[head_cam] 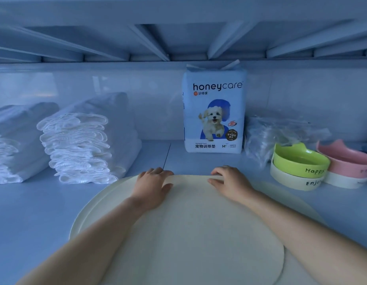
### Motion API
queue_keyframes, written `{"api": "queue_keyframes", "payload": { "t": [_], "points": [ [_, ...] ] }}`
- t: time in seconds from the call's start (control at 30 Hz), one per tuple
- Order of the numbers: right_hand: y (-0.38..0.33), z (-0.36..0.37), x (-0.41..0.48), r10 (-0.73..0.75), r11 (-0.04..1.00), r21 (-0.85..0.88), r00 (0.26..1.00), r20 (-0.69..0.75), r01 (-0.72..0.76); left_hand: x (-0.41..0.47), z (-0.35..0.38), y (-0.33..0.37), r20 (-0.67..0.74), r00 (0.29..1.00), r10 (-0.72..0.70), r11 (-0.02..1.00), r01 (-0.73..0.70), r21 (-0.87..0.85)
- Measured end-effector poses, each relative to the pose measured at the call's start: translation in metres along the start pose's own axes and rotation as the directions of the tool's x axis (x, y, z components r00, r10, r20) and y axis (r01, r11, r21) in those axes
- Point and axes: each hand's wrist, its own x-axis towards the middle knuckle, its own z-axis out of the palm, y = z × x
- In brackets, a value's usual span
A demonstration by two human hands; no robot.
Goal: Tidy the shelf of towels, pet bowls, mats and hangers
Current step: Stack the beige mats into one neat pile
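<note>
We count two towel stacks (16,140) (83,145) | one pack of pet pads (214,112) | four bowls (299,159) (291,181) (347,159) (341,181), two pairs nested | two round mats (199,227) (89,210) | one clear plastic bundle (269,134) | our two hands (151,188) (230,182)

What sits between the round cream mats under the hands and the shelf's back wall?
The upright blue-white honeycare pad pack stands straight behind the round cream mats, with bare shelf between. White folded towel stacks and green and pink pet bowls flank the path, not in it.
</note>
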Motion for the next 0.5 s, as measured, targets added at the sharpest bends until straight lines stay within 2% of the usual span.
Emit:
{"api": "queue_keyframes", "payload": {
  "t": [0.2,0.4,0.5],
  "points": [
    [0.007,-0.005,-0.001,0.009,1.000,0.029,1.000,0.001,-0.009,0.013,-0.005,0.010,0.008,1.000,-0.007,0.999,0.007,0.034],
    [0.033,-0.028,-0.002,0.026,0.998,-0.051,1.000,0.004,-0.026,0.025,-0.008,0.036,-0.003,0.999,0.047,0.997,-0.047,-0.067],
    [0.045,-0.029,-0.006,0.040,0.997,-0.065,0.998,0.046,-0.037,0.027,-0.003,0.047,0.042,0.996,0.073,0.997,-0.073,0.003]
  ]
}}
